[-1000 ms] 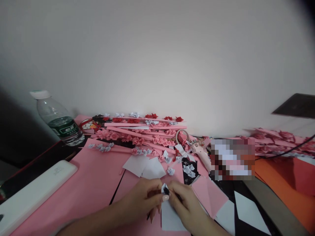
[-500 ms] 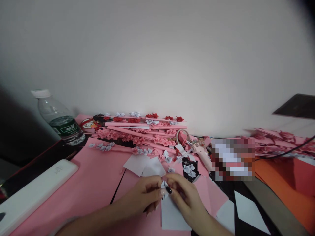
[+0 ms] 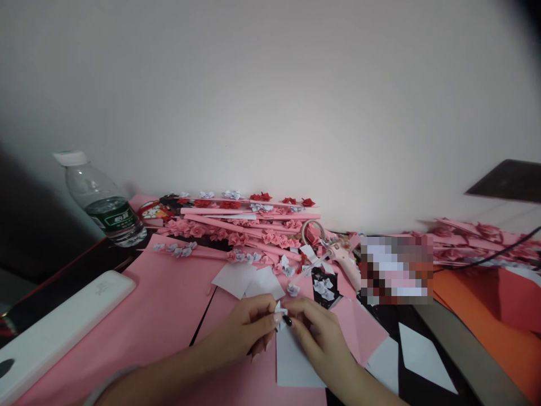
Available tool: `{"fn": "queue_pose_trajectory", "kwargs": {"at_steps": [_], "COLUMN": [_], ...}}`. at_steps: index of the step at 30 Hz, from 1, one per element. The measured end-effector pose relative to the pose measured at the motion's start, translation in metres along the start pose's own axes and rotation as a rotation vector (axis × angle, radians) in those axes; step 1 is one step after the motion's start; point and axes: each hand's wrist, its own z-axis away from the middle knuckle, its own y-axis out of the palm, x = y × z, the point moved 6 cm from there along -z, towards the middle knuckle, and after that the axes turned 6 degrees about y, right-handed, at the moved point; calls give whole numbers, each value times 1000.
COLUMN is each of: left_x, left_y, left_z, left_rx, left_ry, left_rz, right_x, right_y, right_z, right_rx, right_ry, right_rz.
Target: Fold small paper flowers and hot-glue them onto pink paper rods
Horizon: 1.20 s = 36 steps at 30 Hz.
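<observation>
A small folded white paper flower (image 3: 279,311) is pinched between both hands, low in the middle of the view. My left hand (image 3: 254,322) grips it from the left with thumb and fingers. From the right, my right hand (image 3: 316,329) presses its thumb against the folds; part of the flower is hidden by the fingers. Under my hands lies a white paper sheet (image 3: 296,361) on the pink paper (image 3: 160,316). Just beyond are square white papers (image 3: 264,283) and a loose white paper flower (image 3: 293,290).
A water bottle (image 3: 112,211) and a long white device (image 3: 67,321) stand at the left. Pink paper stems with flowers (image 3: 236,228) are piled along the wall. A pink glue gun (image 3: 344,262) and a tape roll (image 3: 313,232) lie right of them; orange paper (image 3: 477,321) is farther right.
The white paper's folds now stand out more at the top, looking more like petals. Both hands have shifted slightly upward in view and still pinch it.
</observation>
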Motion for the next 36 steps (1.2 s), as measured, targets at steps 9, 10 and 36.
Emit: {"fn": "queue_pose_trajectory", "kwargs": {"at_steps": [9,10,36], "left_x": [-1,-1,-4], "left_y": [5,5,7], "left_z": [2,2,3], "left_rx": [63,68,95], "left_ry": [-43,-46,-62], "left_rz": [-110,-119,40], "right_x": [0,-1,3], "right_y": [6,7,3], "right_z": [1,1,-1], "right_rx": [148,154,290], "right_ry": [-17,-11,-52], "right_rz": [99,116,-26]}}
